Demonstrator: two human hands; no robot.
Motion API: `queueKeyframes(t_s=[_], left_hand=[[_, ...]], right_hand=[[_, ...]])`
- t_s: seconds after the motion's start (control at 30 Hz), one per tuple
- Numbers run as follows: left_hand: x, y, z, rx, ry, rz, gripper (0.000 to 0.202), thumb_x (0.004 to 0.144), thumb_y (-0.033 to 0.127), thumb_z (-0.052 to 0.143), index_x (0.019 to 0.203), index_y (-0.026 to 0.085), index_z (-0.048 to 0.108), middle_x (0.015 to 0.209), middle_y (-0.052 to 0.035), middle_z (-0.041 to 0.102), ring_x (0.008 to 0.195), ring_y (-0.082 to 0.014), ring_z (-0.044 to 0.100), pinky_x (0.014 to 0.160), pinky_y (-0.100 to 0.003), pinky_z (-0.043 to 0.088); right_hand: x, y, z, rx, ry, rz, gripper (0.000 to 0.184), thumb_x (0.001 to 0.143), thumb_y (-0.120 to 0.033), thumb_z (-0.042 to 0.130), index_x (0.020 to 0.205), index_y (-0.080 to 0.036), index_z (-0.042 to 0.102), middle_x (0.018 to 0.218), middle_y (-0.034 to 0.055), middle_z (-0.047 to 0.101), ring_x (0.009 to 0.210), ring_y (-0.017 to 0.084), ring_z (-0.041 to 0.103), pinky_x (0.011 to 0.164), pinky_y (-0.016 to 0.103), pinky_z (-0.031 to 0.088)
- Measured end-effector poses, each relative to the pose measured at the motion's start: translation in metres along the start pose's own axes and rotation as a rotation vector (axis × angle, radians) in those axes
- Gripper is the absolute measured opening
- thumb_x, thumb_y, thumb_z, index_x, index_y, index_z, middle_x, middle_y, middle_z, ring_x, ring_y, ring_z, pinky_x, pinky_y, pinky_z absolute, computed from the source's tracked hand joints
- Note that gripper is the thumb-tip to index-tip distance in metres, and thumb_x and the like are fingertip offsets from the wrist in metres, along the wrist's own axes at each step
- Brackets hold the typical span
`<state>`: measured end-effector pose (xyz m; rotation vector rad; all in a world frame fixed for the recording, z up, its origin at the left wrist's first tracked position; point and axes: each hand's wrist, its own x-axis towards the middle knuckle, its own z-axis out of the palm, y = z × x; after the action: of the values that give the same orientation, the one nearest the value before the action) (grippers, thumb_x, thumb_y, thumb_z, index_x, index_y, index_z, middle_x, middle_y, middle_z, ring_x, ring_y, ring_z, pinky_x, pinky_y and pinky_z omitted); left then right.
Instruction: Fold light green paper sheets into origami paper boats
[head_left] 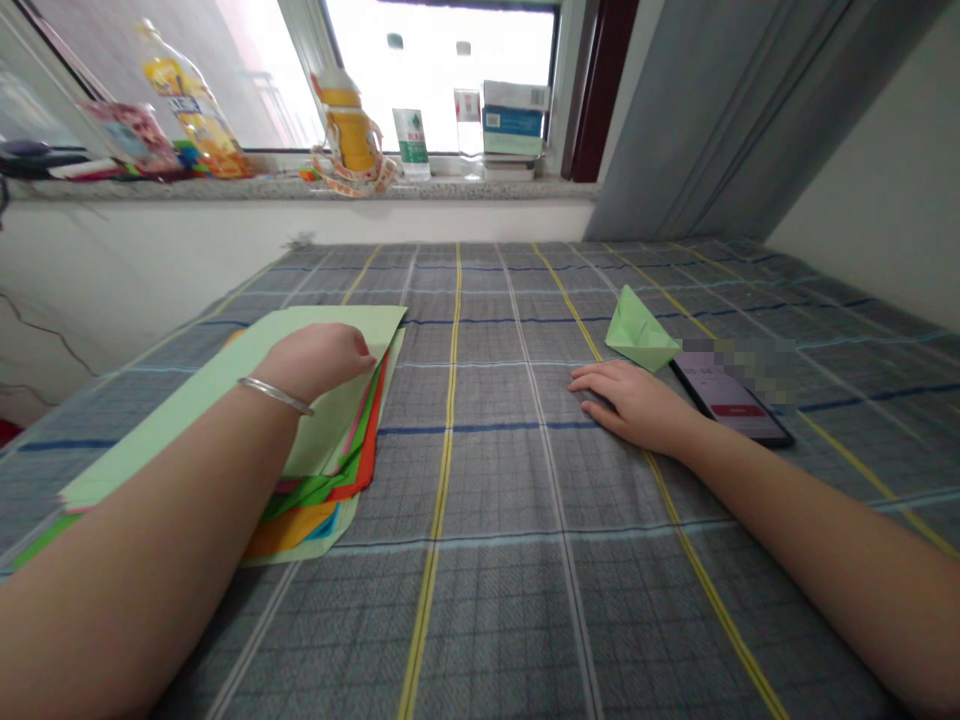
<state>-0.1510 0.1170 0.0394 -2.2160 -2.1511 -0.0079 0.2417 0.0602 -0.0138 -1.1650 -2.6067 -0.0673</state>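
My left hand [326,360], with a silver bangle at the wrist, lies over a stack of coloured paper. Its fingers are pinched together at the right edge of the top light green sheet of paper [247,370]. Green, red, orange and blue sheets [300,525] peek out beneath it, fanned unevenly. On the right, my right hand [634,400] rests palm down on the checked cloth, fingers stretched out, holding nothing. Just beyond it sits a light green folded paper boat [641,335]. A phone [731,400] with a lit screen lies beside that hand, partly behind the forearm.
A grey checked cloth [495,480] covers the surface. Along the stone windowsill [270,187] stand a drink bottle [195,105], a yellow cup with a strap [349,130], a white and green tube [411,143] and stacked boxes [514,120]. A grey curtain [705,110] hangs at the right.
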Motion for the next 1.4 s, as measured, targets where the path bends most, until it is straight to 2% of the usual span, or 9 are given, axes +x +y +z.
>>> queueKeyframes(t_s=[0.13,0.3,0.4,0.53,0.67,0.83,1.07,1.27,1.4], left_hand=[[-0.001,0.002,-0.001,0.086,-0.086,0.011,0.043,0.073,0.054,0.054,0.087,0.017,0.07,0.091,-0.013,0.07,0.082,-0.0296,0.062,0.069,-0.034,0.043],[0.003,-0.001,0.0,0.129,-0.125,0.021,0.044,0.075,0.05,0.047,0.098,0.02,0.07,0.102,-0.0109,0.07,0.092,-0.0296,0.063,0.074,-0.033,0.044],[0.001,0.001,0.003,0.126,-0.095,0.001,0.047,0.078,0.052,0.044,0.102,0.02,0.068,0.107,-0.0104,0.069,0.095,-0.029,0.062,0.077,-0.033,0.044],[-0.006,0.014,0.008,0.159,-0.026,-0.045,0.051,0.082,0.054,0.04,0.109,0.019,0.065,0.115,-0.0144,0.063,0.1,-0.0337,0.059,0.075,-0.039,0.046],[-0.013,0.024,0.009,0.192,0.053,-0.053,0.047,0.086,0.048,0.037,0.104,0.015,0.066,0.113,-0.0164,0.062,0.097,-0.0341,0.059,0.067,-0.037,0.046],[-0.012,0.018,0.005,0.166,0.033,-0.04,0.045,0.089,0.043,0.036,0.098,0.013,0.068,0.105,-0.0155,0.064,0.09,-0.0299,0.059,0.063,-0.034,0.042],[-0.008,0.015,0.003,0.168,0.002,-0.011,0.05,0.083,0.055,0.043,0.088,0.012,0.067,0.101,-0.0176,0.065,0.089,-0.0308,0.06,0.066,-0.035,0.043],[-0.007,0.015,0.001,0.171,-0.023,-0.053,0.04,0.087,0.039,0.038,0.085,0.013,0.067,0.095,-0.0172,0.066,0.085,-0.0295,0.061,0.065,-0.033,0.044],[-0.004,0.01,-0.001,0.161,-0.041,-0.059,0.034,0.082,0.032,0.041,0.081,0.011,0.068,0.089,-0.018,0.067,0.079,-0.0287,0.061,0.063,-0.033,0.043]], right_hand=[[0.0,0.001,0.0,0.002,-0.005,0.001,0.026,0.089,-0.028,0.047,0.11,-0.019,0.062,0.12,0.0091,0.063,0.112,0.025,0.055,0.097,0.044,0.044],[0.0,0.001,0.0,-0.001,-0.009,0.005,0.027,0.09,-0.028,0.047,0.11,-0.018,0.062,0.121,0.0098,0.062,0.113,0.025,0.055,0.098,0.044,0.043],[0.0,0.0,0.0,0.005,-0.012,0.007,0.028,0.089,-0.027,0.047,0.11,-0.018,0.062,0.121,0.0101,0.062,0.113,0.025,0.055,0.098,0.043,0.043],[-0.001,0.0,0.0,0.012,-0.009,0.01,0.027,0.089,-0.027,0.048,0.11,-0.018,0.062,0.121,0.0101,0.062,0.113,0.025,0.054,0.098,0.044,0.043],[-0.001,-0.001,-0.001,0.023,-0.002,0.01,0.027,0.089,-0.027,0.048,0.11,-0.018,0.062,0.12,0.0101,0.063,0.113,0.025,0.055,0.098,0.044,0.043],[-0.001,0.0,0.0,0.046,0.006,0.013,0.026,0.088,-0.028,0.049,0.11,-0.021,0.062,0.12,0.0092,0.063,0.113,0.025,0.055,0.098,0.046,0.043],[0.0,0.001,0.0,0.04,0.0,0.012,0.026,0.088,-0.028,0.049,0.11,-0.02,0.062,0.121,0.0092,0.063,0.114,0.025,0.055,0.098,0.045,0.043],[0.0,0.001,0.001,0.027,-0.01,0.019,0.027,0.089,-0.028,0.048,0.111,-0.02,0.062,0.121,0.009,0.062,0.113,0.024,0.055,0.098,0.045,0.043],[0.0,0.002,0.002,0.029,-0.005,0.018,0.026,0.088,-0.029,0.049,0.11,-0.021,0.062,0.121,0.008,0.062,0.114,0.024,0.055,0.098,0.045,0.043]])
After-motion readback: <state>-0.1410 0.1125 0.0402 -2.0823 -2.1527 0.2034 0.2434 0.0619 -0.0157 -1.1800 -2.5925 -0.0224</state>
